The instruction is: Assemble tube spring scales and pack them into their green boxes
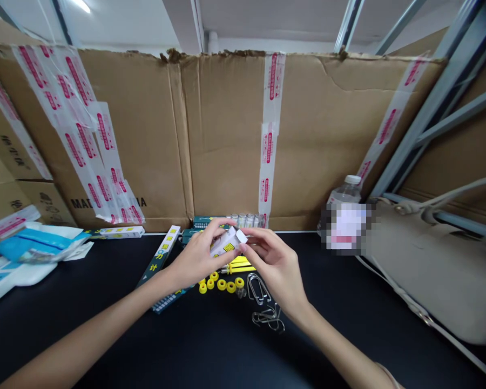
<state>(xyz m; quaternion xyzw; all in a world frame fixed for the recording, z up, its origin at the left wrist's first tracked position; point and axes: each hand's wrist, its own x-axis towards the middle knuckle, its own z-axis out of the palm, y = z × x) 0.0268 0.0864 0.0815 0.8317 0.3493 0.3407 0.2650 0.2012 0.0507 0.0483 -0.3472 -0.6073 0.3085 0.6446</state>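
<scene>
My left hand (194, 256) is wrapped around a narrow white carton (222, 246) with yellow printed squares, held tilted above the table. At the carton's near right end, a white end flap (241, 236) stands out. The thumb and fingers of my right hand (281, 265) are closed on that flap. Just below lie yellow rod-shaped pieces (243, 265), partly covered by my hands. Several yellow rings (222, 285) are scattered in front of them. Bent metal wire hooks (269, 317) and wire loops (259, 289) rest below my right hand.
Behind my hands are clear capped tubes (249, 220) and dark green cartons (210, 222). A long green-and-white carton (162, 254) lies left. Blue-and-white packets (40, 243) sit far left, a plastic bottle (350, 189) and beige bag (433, 270) right. Cardboard (227, 135) walls the back.
</scene>
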